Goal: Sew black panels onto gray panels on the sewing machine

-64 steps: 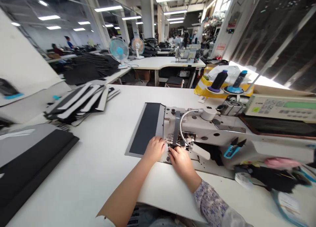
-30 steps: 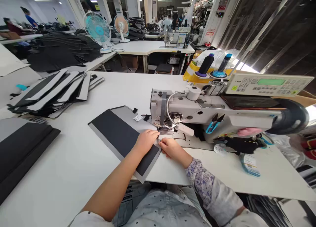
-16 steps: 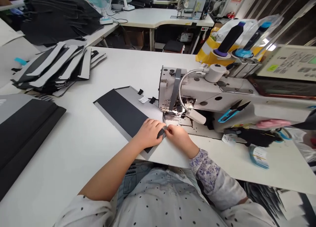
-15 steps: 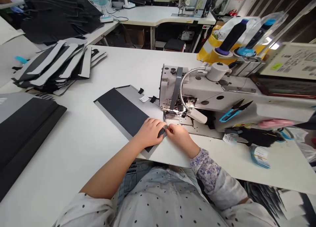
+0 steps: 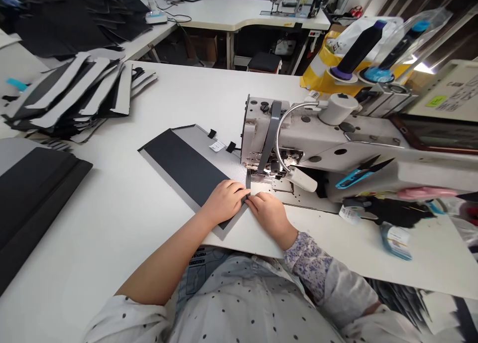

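A grey fabric piece (image 5: 227, 165) with a wide black panel (image 5: 182, 166) lies slantwise on the white table, its right edge at the needle area of a sewing machine (image 5: 257, 129). My left hand (image 5: 226, 201) rests on the lower right part of the panel, fingers bent and pressed together on the cloth. Right beside it, my right hand (image 5: 269, 214) has its fingers closed on the fabric's right edge, just below the presser foot. The two hands nearly touch. A white label (image 5: 216, 146) and two small black tabs sit along the fabric's upper edge.
Stacked grey and black pieces (image 5: 89, 91) lie at the upper left, and folded black material (image 5: 41, 198) at the left edge. Blue-handled snips (image 5: 349, 178) rest on the machine. Thread cones (image 5: 360, 49) stand behind it. Black scraps (image 5: 396, 211) lie at the right.
The dark strip at the fabric's right edge, raised before, now lies flatter by the presser foot. My right hand's fingers have drawn together along that edge. The camera view has shifted slightly.
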The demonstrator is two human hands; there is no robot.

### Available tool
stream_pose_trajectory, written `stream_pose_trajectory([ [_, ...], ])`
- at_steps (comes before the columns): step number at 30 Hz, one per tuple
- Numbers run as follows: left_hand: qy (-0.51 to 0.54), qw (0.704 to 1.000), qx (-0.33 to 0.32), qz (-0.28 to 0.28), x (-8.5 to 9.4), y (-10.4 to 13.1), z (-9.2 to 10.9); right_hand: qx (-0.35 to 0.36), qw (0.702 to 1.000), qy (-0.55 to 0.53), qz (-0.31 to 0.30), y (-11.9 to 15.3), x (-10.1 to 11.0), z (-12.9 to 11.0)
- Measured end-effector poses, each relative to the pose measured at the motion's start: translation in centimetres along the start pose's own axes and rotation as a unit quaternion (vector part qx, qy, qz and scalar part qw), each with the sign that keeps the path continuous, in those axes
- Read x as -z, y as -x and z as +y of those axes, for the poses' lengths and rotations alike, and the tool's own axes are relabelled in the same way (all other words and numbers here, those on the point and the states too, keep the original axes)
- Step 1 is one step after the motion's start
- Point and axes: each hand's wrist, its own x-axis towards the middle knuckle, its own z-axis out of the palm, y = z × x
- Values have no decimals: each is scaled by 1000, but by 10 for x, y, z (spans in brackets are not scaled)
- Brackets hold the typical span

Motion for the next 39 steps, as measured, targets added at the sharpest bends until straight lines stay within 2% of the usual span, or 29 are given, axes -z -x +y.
stream_pose_trajectory([
  [4, -4, 1000, 3, 12, -1, -9, -11, 13, 1000, -16, 23, -12, -2, 4],
  [7, -5, 999, 31, 35, -3, -18, -19, 7, 1000, -19, 24, -23, -4, 9],
  [11, -11, 996, 50, 69, -7, -31, -32, -25, 999, -25, 8, -37, -6, 15],
  [17, -50, 996, 47, 64, -8, -48, -47, -75, 995, -47, -35, -49, -9, 17],
  [22, -59, 995, 46, 65, -9, -51, -48, -90, 994, -48, -41, -49, -11, 16],
  [27, -61, 994, 55, 73, -10, -50, -47, -85, 994, -61, -13, -47, -12, 16],
  [32, -68, 987, 103, 105, -15, -53, -48, -95, 992, -75, 26, -48, -10, 18],
  [36, -90, 983, 127, 95, -15, -54, -49, -120, 991, -53, 7, -53, -6, 14],
  [39, -106, 984, 121, 81, -11, -47, -45, -150, 988, -28, -9, -58, -2, 8],
])
